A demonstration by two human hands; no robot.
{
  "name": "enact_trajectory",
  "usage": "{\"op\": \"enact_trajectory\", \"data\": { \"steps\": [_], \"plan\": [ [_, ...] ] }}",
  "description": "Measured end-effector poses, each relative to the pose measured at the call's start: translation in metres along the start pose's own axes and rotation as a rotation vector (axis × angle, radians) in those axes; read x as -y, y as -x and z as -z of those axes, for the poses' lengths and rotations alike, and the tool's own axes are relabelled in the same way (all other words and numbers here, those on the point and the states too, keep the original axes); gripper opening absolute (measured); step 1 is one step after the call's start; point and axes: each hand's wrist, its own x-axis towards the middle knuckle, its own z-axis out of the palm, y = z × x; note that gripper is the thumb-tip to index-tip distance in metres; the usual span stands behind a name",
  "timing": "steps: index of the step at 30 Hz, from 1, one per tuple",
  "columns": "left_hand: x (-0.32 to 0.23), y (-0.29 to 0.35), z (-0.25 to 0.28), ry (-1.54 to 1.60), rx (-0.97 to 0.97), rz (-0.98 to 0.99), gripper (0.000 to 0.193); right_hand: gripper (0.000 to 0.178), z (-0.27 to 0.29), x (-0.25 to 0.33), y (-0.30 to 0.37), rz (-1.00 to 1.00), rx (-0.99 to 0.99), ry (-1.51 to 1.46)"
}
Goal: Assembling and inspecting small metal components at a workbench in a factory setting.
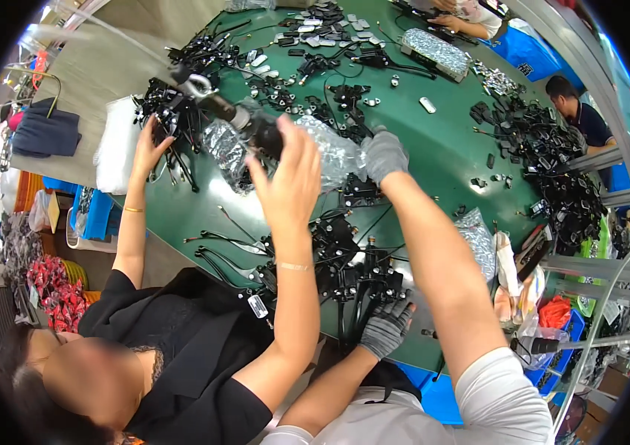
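My right hand [385, 157], in a grey knit glove, reaches far across the green table. Its fingers are closed on the edge of a crumpled clear plastic bag [326, 152]. Near the table's front edge lies my left hand [387, 328], gloved alike, fingers stretched out beside black brake lever assemblies [374, 285]. More levers and cables [337, 241] are heaped just beyond it. To my left, a co-worker's hand [292, 174] is at a hanging black power screwdriver [263, 137], partly hidden by it. The co-worker's other hand [153, 148] touches a pile of black lever parts [166, 111].
Small black and silver parts [322, 33] are strewn over the far table [433, 159]. A foil-like wrapped box [436, 53] stands at the back. Dark parts [559, 159] are heaped at the right. White foam sheets [116, 148] lie left. Metal frame bars [596, 267] edge the right side.
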Motion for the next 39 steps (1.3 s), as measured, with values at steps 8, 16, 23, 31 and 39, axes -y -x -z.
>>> {"op": "enact_trajectory", "data": {
  "steps": [8,16,23,31,39],
  "plan": [
    [0.027,0.012,-0.043,-0.185,0.096,0.057,0.048,0.032,0.031,-0.042,0.180,0.064,-0.341,-0.692],
    [-0.063,-0.004,0.082,1.207,-0.258,0.423,0.072,0.030,0.066,-0.196,0.351,0.294,-0.242,-0.431],
    [-0.057,0.010,0.039,1.285,0.027,0.534,0.063,0.026,0.029,-0.265,0.452,-0.066,-0.119,-0.393],
    [-0.070,0.019,-0.009,0.186,-0.033,0.208,0.050,0.050,0.006,-0.315,0.449,-0.002,-0.164,-0.424],
    [-0.066,0.002,-0.020,0.180,-0.062,0.181,0.042,0.043,-0.007,-0.354,0.385,-0.206,0.018,-0.107]
  ]
}}
